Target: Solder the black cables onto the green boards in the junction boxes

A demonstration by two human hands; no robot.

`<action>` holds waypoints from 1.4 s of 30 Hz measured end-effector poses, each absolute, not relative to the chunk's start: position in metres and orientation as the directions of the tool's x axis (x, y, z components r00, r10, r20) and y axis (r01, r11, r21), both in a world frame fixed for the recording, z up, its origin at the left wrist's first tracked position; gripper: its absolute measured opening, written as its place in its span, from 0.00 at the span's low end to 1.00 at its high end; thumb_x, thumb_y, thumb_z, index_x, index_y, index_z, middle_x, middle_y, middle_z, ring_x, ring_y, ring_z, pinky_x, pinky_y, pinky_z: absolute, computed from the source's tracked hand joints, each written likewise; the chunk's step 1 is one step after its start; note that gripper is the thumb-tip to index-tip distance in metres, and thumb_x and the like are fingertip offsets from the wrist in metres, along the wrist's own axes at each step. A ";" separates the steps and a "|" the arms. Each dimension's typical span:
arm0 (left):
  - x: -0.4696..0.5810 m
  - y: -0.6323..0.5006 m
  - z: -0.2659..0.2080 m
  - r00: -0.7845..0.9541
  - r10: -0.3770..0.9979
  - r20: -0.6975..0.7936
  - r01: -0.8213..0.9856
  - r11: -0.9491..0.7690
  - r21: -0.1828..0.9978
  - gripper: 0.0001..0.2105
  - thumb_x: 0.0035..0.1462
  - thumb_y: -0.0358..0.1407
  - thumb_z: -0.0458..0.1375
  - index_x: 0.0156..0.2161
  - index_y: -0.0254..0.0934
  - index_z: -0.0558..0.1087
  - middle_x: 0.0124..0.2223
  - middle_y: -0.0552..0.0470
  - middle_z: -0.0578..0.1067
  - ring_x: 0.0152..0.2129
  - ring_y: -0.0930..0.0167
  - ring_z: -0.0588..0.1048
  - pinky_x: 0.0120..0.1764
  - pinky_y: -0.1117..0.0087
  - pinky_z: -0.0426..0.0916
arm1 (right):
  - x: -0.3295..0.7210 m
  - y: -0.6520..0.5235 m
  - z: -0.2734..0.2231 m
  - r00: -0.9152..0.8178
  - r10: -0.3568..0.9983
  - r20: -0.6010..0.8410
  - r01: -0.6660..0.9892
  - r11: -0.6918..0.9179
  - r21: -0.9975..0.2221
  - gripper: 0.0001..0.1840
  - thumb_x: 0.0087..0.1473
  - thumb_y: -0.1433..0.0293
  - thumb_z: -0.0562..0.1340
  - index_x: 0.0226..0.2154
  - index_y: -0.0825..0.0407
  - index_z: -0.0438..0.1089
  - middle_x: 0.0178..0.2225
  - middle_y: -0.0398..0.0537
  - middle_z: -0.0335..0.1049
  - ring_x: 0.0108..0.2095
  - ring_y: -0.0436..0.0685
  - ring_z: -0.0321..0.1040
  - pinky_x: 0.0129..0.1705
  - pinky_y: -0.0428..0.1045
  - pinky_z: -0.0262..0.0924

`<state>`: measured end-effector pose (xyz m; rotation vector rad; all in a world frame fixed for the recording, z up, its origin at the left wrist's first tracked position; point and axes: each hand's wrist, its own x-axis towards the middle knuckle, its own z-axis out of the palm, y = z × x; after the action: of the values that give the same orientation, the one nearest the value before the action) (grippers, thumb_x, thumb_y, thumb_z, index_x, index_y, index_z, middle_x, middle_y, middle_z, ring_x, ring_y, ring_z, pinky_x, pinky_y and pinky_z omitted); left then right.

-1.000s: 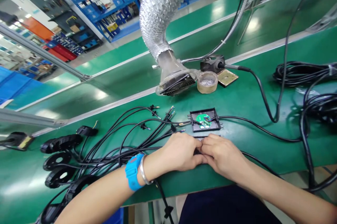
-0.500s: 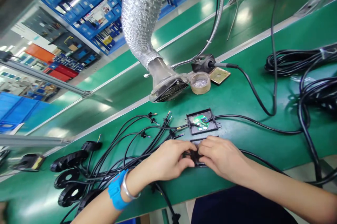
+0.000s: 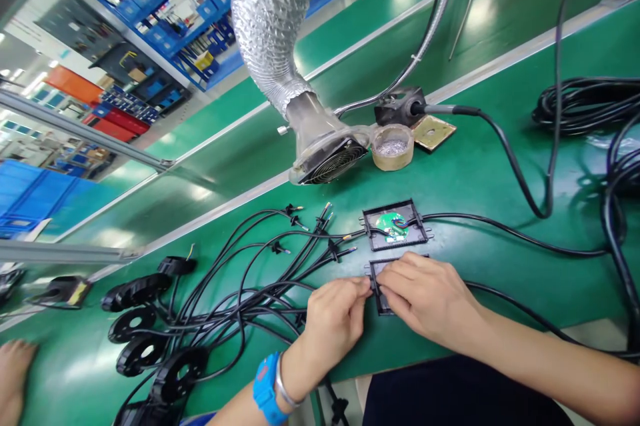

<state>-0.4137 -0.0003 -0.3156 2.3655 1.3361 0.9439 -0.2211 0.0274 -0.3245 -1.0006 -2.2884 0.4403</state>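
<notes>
A shallow black plastic box point(image 3: 384, 304) lies on the green bench, half covered by my hands. At its left wall, my left hand point(image 3: 336, 313) is closed in a pinch, and what sits between the fingertips is hidden. My right hand point(image 3: 430, 296) reaches over the box from the right, fingers curled down inside it near the same wall; their grip is out of sight. A black cable point(image 3: 505, 306) runs off to the right from under my right hand. Just beyond lies a second black box point(image 3: 370, 239) holding a green circuit board point(image 3: 390, 227) with wires attached.
Several black cables point(image 3: 240, 306) with stripped ends and round black housings point(image 3: 133, 325) spread to the left. A fume extractor nozzle point(image 3: 330, 153) hangs above. Behind are a solder pot point(image 3: 393, 154) and a soldering iron stand point(image 3: 400, 106). Coiled cable point(image 3: 575, 106) lies right. Another person's hand point(image 3: 15, 373) shows far left.
My left hand has drawn back slightly, its fingers now pinched at the box's left wall. My right hand stays over the box. The view has shifted, and another person's hand shows more at far left.
</notes>
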 end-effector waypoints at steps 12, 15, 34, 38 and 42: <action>-0.404 -0.013 -0.320 0.492 0.807 0.327 0.830 -0.548 0.104 0.11 0.60 0.21 0.47 0.42 0.31 0.70 0.42 0.45 0.77 0.33 0.66 0.73 0.36 0.65 0.72 | -0.227 0.030 -0.321 -0.662 0.668 0.339 0.599 0.744 -0.297 0.06 0.53 0.78 0.57 0.28 0.53 0.67 0.29 0.45 0.65 0.33 0.56 0.54 0.34 0.51 0.44; -0.402 -0.012 -0.317 0.486 0.832 0.269 0.842 -0.528 0.111 0.11 0.59 0.21 0.46 0.38 0.32 0.70 0.38 0.45 0.76 0.30 0.66 0.71 0.33 0.64 0.71 | -0.230 0.031 -0.315 -0.677 0.656 0.335 0.625 0.752 -0.209 0.05 0.49 0.78 0.59 0.26 0.53 0.66 0.27 0.47 0.63 0.33 0.57 0.54 0.33 0.52 0.44; -0.419 0.017 -0.319 0.482 0.853 0.198 0.655 -0.502 0.565 0.10 0.61 0.32 0.52 0.30 0.35 0.73 0.23 0.55 0.68 0.20 0.75 0.66 0.25 0.76 0.60 | -0.216 0.024 -0.323 -0.606 0.686 0.403 0.610 0.726 -0.317 0.17 0.63 0.66 0.54 0.47 0.59 0.70 0.36 0.51 0.71 0.35 0.56 0.62 0.38 0.53 0.54; -0.421 0.016 -0.319 0.510 0.846 0.159 0.684 -0.510 0.521 0.12 0.63 0.33 0.51 0.30 0.34 0.73 0.23 0.54 0.67 0.20 0.74 0.66 0.25 0.74 0.60 | -0.214 0.025 -0.324 -0.641 0.638 0.427 0.588 0.765 -0.262 0.17 0.63 0.68 0.53 0.48 0.59 0.71 0.36 0.51 0.71 0.35 0.55 0.61 0.36 0.52 0.53; -0.420 0.016 -0.316 0.532 0.840 0.107 0.701 -0.508 0.501 0.12 0.64 0.33 0.49 0.32 0.34 0.73 0.25 0.54 0.69 0.22 0.74 0.67 0.26 0.74 0.61 | -0.230 0.015 -0.314 -0.690 0.629 0.357 0.635 0.763 -0.117 0.14 0.57 0.72 0.56 0.41 0.60 0.74 0.32 0.55 0.68 0.33 0.58 0.58 0.34 0.55 0.51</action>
<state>-0.4202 0.0160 -0.3157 2.3756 1.2629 0.4769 -0.2296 0.0154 -0.3144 -0.9659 -2.5822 -0.0226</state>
